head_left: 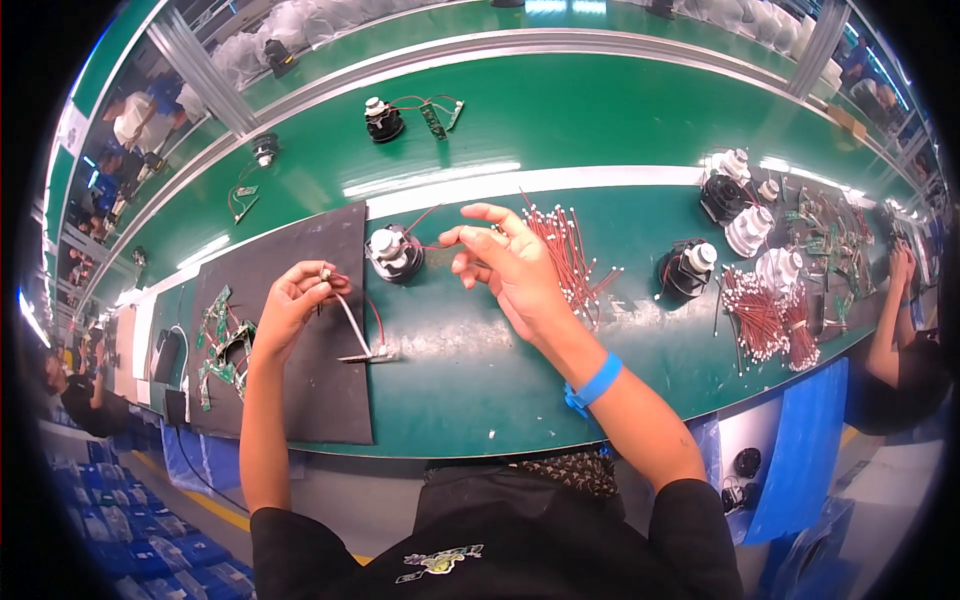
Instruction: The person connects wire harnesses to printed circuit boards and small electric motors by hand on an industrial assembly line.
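Observation:
My left hand (296,300) pinches the white end connector of a thin red and white wire harness (358,325), which hangs down to a small strip lying on the green table (470,370). My right hand (505,262) hovers above the table with fingers partly spread, thumb and forefinger pinched on a thin red wire beside a small black and white motor (392,254). A blue band is on that wrist. Behind my right hand lies a bundle of red wires with white tips (563,245).
A dark mat (320,390) with green circuit boards (222,345) lies at the left. More motors (686,268) and red wire bundles (765,315) sit at the right, near another person's arm (893,320). A motor with boards (384,120) rests on the far belt.

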`<state>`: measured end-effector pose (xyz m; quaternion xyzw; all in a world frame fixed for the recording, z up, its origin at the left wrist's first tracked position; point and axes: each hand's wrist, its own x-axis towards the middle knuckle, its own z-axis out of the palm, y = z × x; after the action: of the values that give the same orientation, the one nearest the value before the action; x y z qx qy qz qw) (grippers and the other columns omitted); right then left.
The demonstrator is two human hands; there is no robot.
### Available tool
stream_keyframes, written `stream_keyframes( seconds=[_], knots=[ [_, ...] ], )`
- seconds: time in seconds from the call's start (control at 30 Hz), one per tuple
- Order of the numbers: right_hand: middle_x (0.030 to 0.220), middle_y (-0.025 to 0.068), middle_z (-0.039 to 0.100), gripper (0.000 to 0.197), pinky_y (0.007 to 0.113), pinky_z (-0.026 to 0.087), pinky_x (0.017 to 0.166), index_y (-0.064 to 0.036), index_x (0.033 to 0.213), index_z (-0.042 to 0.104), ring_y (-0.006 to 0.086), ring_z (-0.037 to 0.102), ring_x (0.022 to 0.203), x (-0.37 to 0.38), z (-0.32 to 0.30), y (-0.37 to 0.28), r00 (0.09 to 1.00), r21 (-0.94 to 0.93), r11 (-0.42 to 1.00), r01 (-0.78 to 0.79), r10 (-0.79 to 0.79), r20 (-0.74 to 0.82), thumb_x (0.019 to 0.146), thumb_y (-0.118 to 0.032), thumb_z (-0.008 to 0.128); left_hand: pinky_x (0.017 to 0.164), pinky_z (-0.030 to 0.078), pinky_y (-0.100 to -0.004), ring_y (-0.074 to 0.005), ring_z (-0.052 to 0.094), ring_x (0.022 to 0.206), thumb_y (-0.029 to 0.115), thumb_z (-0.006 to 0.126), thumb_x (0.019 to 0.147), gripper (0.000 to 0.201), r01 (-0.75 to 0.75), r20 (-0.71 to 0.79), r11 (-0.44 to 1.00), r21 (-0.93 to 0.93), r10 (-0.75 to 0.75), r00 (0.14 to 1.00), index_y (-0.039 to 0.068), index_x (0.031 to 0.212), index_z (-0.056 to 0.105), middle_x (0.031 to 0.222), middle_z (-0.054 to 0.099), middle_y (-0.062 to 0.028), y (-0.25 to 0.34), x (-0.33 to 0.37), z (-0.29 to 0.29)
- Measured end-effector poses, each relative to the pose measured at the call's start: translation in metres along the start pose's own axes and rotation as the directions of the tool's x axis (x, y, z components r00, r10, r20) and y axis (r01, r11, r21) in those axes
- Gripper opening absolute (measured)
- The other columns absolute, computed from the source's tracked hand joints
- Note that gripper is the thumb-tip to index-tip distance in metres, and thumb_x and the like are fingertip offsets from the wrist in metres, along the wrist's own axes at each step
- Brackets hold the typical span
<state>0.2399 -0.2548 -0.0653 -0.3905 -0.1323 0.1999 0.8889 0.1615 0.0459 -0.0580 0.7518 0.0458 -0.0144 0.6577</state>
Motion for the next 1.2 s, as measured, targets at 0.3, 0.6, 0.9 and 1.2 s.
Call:
stream_keyframes(
  seconds=[0.3,0.6,0.9,1.2],
  knots=[
    [0.096,0.0073,0.066,0.023,0.022,0.044,0.066,-0.0006,0.109,0.063,0.0091,0.057,0.077,-0.006,-0.004,0.002,0.977,0.125,0.972,-0.197,0.184,0.108,0.091,-0.014,0.062,0.081,0.056,-0.0443,-0.0337,0.068,0.087,0.030,0.075,0.079,0.050,0.119,0.306,0.907,-0.405,0.011,0.952,-0.002,0.111,0.053,0.097,0.067,-0.0210,0.022,-0.002,0.062],
    [0.096,0.0094,0.067,0.016,0.024,0.049,0.072,0.0031,0.102,0.067,0.0119,0.061,0.082,-0.017,0.011,-0.003,0.984,-0.286,0.951,-0.118,0.150,0.092,0.088,-0.003,0.063,0.079,0.055,-0.0409,-0.0316,0.068,0.090,0.029,0.066,0.088,0.043,0.194,0.368,0.858,-0.475,-0.007,0.930,-0.003,0.113,0.052,0.102,0.065,-0.0212,0.002,-0.006,0.103],
    [0.082,0.0048,0.068,0.017,0.030,0.049,0.067,-0.0054,0.086,0.072,0.0188,0.065,0.076,-0.017,0.013,0.013,0.894,-0.829,0.352,0.434,-0.279,0.350,0.070,-0.002,0.076,0.070,0.060,-0.0364,-0.0278,0.068,0.088,0.013,0.059,0.092,0.029,0.321,0.322,0.808,-0.494,-0.173,0.931,-0.005,0.113,0.051,0.102,0.065,-0.0186,-0.002,-0.011,0.103],
    [0.083,0.0022,0.066,0.019,0.028,0.050,0.054,-0.0070,0.082,0.068,0.0181,0.064,0.070,-0.017,0.013,0.021,0.839,-0.836,0.229,0.499,-0.369,0.399,0.064,-0.001,0.073,0.073,0.059,-0.0346,-0.0255,0.068,0.086,0.003,0.058,0.090,0.028,0.344,0.329,0.814,-0.468,-0.201,0.923,-0.007,0.115,0.051,0.101,0.065,-0.0191,0.000,-0.012,0.103]
  ],
)
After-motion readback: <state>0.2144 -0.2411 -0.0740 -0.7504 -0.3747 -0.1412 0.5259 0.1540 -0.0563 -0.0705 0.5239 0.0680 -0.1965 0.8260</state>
